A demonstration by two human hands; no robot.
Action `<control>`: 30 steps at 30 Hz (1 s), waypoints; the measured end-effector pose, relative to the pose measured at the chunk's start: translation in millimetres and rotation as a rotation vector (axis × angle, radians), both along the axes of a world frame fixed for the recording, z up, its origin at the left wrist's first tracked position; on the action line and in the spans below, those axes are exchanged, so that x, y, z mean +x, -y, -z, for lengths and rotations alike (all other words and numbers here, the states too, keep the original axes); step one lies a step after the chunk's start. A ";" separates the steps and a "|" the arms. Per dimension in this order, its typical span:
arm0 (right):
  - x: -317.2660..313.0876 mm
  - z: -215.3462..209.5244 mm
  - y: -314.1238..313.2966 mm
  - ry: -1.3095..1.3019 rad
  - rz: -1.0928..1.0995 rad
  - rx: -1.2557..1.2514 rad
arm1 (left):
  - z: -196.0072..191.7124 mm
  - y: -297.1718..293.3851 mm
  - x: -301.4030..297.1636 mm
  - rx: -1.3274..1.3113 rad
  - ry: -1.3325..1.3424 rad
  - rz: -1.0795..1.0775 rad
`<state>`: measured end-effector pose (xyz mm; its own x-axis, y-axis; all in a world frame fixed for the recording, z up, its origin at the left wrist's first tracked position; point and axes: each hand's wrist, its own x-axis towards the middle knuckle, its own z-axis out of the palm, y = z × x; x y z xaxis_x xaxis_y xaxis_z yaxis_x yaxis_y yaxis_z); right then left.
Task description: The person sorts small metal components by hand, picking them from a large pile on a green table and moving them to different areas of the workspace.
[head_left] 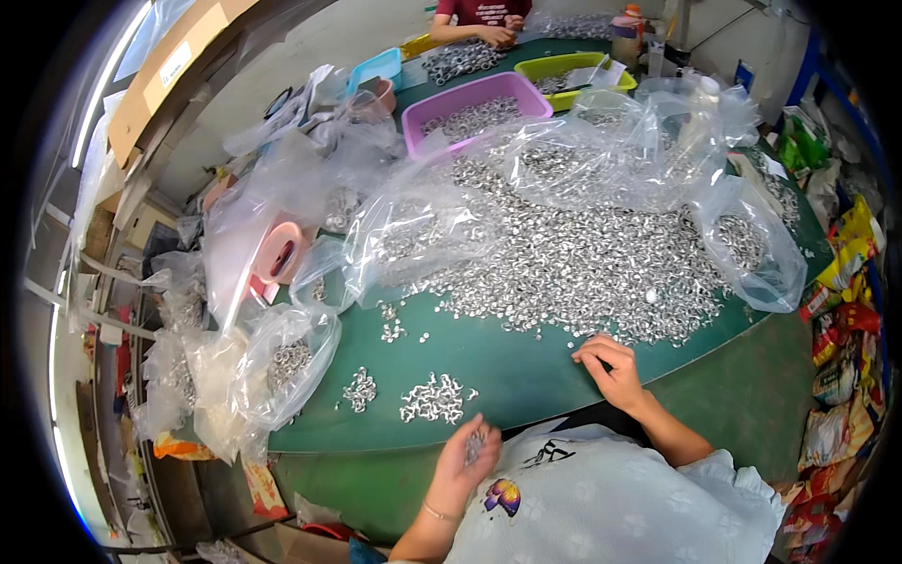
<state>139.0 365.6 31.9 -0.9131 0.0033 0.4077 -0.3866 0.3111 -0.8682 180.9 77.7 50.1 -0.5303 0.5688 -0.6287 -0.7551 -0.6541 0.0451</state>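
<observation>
Head view, so here's what you've got: your left hand (460, 468) is just off the table's front edge, palm up, fingers loosely curled around a little load of metal pieces (474, 446). Your right hand (611, 369) is at the near edge of the big pile (583, 273), fingers bent and bunched at the tips. Can't tell if you're pinching anything there, the tips are too small to read.

That pile of silvery bits takes up most of the middle of your green table (498, 352). Just past your left hand sits a small heap (435, 399), with a smaller clump (359, 389) to its left.

As for what's in the way, a clear plastic sheet (413, 221) drapes over the pile's left part, and a clear bag (775, 277) lies against its right side. Another bag (315, 343) with pieces in it slumps at the table's left edge. Farther back you've got a purple tub (465, 91), a lime tub (564, 64) and a co-worker (474, 17) in a dark red top.
</observation>
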 end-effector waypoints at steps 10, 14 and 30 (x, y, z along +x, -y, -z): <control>-1.5 12.7 -4.3 0.014 0.002 -0.020 | -52.1 -64.4 -102.3 0.018 -0.152 -0.492; -3.7 14.5 -8.7 0.070 -0.021 -0.064 | -46.7 -71.4 -118.6 0.031 -0.124 -0.539; -7.0 13.5 -14.0 0.075 -0.079 -0.113 | -60.5 -140.0 -159.8 0.036 -0.015 -0.239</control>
